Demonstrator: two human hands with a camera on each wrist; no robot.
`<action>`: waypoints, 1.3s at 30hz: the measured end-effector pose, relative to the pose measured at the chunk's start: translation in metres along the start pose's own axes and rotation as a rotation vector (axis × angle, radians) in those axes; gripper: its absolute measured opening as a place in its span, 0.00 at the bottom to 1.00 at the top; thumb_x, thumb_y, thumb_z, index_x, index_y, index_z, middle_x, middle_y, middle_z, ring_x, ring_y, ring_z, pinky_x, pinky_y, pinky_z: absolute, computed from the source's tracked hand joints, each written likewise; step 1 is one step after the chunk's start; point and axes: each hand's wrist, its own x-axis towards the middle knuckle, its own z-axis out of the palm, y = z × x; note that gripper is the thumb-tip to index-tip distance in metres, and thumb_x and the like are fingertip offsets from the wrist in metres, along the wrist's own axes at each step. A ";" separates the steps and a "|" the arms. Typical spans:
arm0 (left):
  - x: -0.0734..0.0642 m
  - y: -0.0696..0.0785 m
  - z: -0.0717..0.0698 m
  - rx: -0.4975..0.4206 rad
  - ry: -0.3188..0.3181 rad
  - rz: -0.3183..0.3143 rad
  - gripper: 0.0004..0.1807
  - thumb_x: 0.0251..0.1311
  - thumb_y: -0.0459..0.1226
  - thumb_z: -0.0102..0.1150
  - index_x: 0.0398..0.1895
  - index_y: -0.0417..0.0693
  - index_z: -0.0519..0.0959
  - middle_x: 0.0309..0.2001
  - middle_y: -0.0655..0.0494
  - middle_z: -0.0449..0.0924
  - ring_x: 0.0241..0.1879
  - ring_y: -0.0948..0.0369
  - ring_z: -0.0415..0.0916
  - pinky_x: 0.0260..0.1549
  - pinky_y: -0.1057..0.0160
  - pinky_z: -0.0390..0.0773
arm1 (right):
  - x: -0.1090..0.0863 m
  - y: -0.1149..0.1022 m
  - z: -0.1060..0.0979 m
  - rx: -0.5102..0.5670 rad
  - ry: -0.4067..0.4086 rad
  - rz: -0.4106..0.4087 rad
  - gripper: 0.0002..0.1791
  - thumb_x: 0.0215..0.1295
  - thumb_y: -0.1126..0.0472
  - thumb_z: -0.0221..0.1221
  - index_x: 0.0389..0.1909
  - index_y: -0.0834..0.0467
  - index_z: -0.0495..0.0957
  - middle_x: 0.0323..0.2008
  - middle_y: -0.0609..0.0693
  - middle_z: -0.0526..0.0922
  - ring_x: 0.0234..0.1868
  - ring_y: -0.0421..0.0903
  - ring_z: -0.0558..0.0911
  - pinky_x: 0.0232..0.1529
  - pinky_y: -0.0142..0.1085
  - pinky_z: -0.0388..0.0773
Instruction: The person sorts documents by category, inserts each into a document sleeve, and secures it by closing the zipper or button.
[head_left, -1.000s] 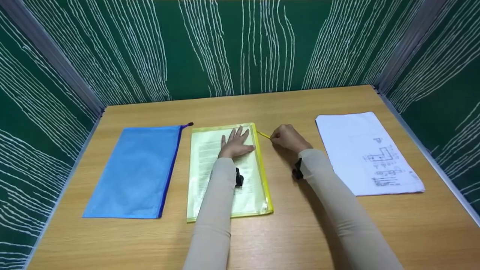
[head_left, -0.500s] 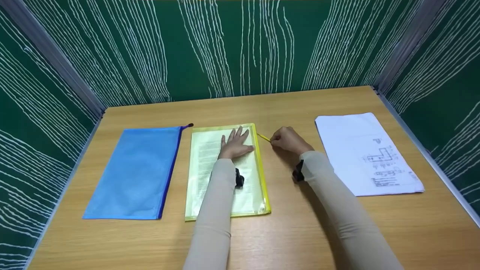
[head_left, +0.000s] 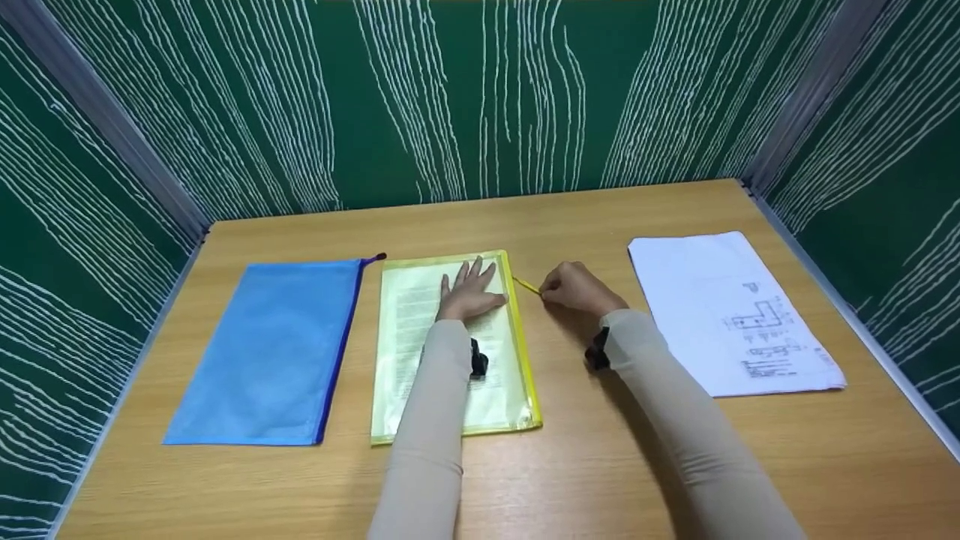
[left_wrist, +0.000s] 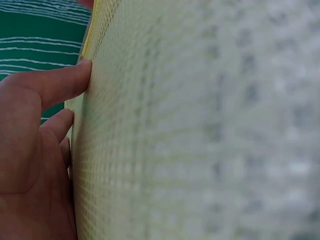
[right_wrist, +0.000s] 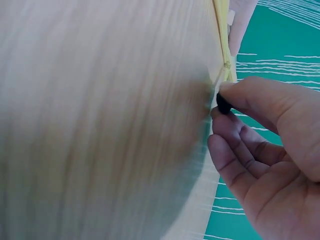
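Observation:
A yellow mesh zip pouch [head_left: 409,360] with printed sheets inside lies flat in the middle of the wooden table. My left hand [head_left: 469,294] rests on its upper part, fingers spread; the left wrist view shows the fingertips [left_wrist: 84,72] against the mesh. Just right of the pouch's zipped edge, my right hand [head_left: 579,289] pinches the end of the yellow zipper pull [head_left: 527,285], which is drawn out taut from that edge. Its black tip [right_wrist: 223,103] shows between thumb and finger in the right wrist view. The slider itself is too small to make out.
A blue zip pouch [head_left: 262,360] with a dark blue zipped edge lies to the left. White papers [head_left: 690,315] with a printed technical drawing lie on the right. Green panels [head_left: 480,97] with white lines stand round the back and sides of the table.
My right hand has moved slightly toward me, bringing the zipper pull a little way down the pouch's right edge. The left hand has stayed in place on the pouch.

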 end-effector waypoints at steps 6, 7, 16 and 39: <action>0.000 0.001 0.000 0.010 0.009 -0.005 0.41 0.61 0.56 0.48 0.77 0.63 0.47 0.78 0.61 0.33 0.77 0.58 0.26 0.71 0.44 0.24 | -0.003 0.001 -0.001 -0.011 -0.014 -0.030 0.11 0.62 0.67 0.60 0.43 0.60 0.86 0.43 0.57 0.86 0.41 0.49 0.81 0.50 0.46 0.80; 0.000 0.000 0.000 0.010 0.007 -0.006 0.41 0.62 0.56 0.48 0.77 0.63 0.47 0.78 0.61 0.33 0.77 0.58 0.26 0.71 0.44 0.24 | -0.004 0.001 0.000 -0.010 -0.018 -0.031 0.11 0.62 0.67 0.60 0.43 0.60 0.86 0.43 0.57 0.86 0.41 0.49 0.81 0.51 0.46 0.80; 0.000 0.001 -0.002 0.010 -0.012 0.001 0.41 0.62 0.55 0.49 0.77 0.64 0.46 0.78 0.61 0.32 0.77 0.58 0.26 0.71 0.44 0.24 | -0.011 0.001 0.001 -0.049 -0.013 -0.074 0.10 0.62 0.67 0.60 0.42 0.61 0.86 0.42 0.58 0.86 0.42 0.49 0.82 0.49 0.46 0.80; 0.004 -0.002 -0.001 0.006 0.010 -0.004 0.41 0.62 0.56 0.48 0.77 0.63 0.47 0.78 0.61 0.32 0.77 0.57 0.26 0.71 0.43 0.24 | -0.025 -0.003 0.000 -0.092 -0.055 -0.113 0.08 0.62 0.68 0.61 0.40 0.60 0.86 0.39 0.56 0.87 0.35 0.45 0.82 0.41 0.40 0.82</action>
